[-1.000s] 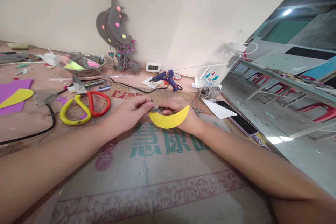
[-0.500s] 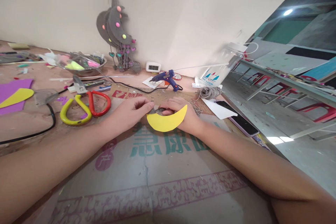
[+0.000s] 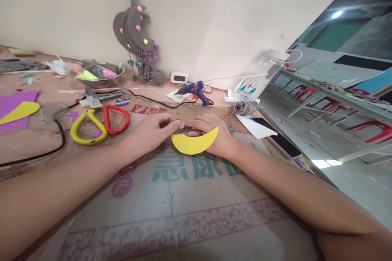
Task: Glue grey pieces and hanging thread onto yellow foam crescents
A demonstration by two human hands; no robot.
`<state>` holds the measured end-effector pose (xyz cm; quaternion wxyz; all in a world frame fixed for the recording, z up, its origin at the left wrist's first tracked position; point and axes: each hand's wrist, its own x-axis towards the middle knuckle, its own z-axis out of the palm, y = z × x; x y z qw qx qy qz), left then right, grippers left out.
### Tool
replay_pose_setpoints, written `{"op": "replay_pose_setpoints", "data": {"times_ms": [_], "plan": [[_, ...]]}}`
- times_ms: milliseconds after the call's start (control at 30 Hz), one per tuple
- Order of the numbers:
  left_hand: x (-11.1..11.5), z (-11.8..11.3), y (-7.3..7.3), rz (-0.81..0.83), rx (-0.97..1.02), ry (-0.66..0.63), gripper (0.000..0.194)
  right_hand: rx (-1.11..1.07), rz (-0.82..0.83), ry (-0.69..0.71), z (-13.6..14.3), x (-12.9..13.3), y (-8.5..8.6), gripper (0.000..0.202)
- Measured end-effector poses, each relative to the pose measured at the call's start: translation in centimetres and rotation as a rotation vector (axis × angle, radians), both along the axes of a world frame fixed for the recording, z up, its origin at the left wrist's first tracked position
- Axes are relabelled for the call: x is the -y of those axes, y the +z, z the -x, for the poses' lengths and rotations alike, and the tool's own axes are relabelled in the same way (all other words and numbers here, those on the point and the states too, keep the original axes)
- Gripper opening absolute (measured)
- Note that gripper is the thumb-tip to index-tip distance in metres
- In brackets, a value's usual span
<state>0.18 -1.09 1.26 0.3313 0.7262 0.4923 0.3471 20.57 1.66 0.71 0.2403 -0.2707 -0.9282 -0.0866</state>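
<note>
1. Yellow crescent cutout (image 3: 194,143) is held over the far part of a cardboard sheet (image 3: 122,220), its curved belly towards the wearer; the sheet probably shields the tabletop.
2. Left hand (image 3: 156,128): thumb and finger are pinched at the cutout's left tip, apparently steadying it there and leaving the outer edge free.
3. Right hand (image 3: 216,132): fingers are curled in, behind the cutout's right end; whether they grip it cannot be told. Dark grey material (image 3: 185,130) shows between the hands, partly hidden.
4. Scissors (image 3: 106,119), one handle yellow and one red, lie left of the left hand, handles nearest the wearer, presumably for easy pick-up.
5. Glue gun (image 3: 197,89) lies beyond the hands, nozzle over white paper (image 3: 177,96), likely to catch drips.
6. Writing, cardboard: large green Chinese characters, partly covered and not read with confidence; smaller red print at the far edge.
7. Writing, clear bottle (image 3: 246,91): "LOOK" is legible below sail shapes; the preceding word is incomplete.
8. Writing, digital clock (image 3: 179,77): digits too blurred to record.
</note>
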Motion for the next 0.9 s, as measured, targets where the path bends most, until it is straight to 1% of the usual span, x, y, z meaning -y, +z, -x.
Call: {"op": "replay_pose_setpoints", "data": {"times_ms": [333,467,567,667,800,900], "plan": [[-0.12,0.04,-0.19,0.009,-0.031,-0.015,0.037,0.065,-0.064,-0.017,-0.01,0.09,0.1,0.03],[-0.18,0.09,-0.22,0.013,-0.035,-0.018,0.036,0.062,-0.051,-0.009,-0.09,-0.03,0.02,0.029],[-0.2,0.13,-0.2,0.004,-0.031,-0.019,0.036,0.027,-0.007,-0.004,-0.07,-0.02,-0.01,0.029],[-0.17,0.15,-0.15,-0.025,-0.012,-0.037,0.033,-0.141,0.128,-0.061,-0.02,0.02,-0.14,0.027],[-0.08,0.14,-0.14,-0.025,0.074,-0.019,0.031,-0.413,0.496,-0.131,-0.01,-0.24,-0.53,0.025],[-0.05,0.11,-0.13,-0.003,0.156,-0.031,0.029,-0.476,0.728,-0.161,-0.04,-0.55,-0.6,0.029]]}}
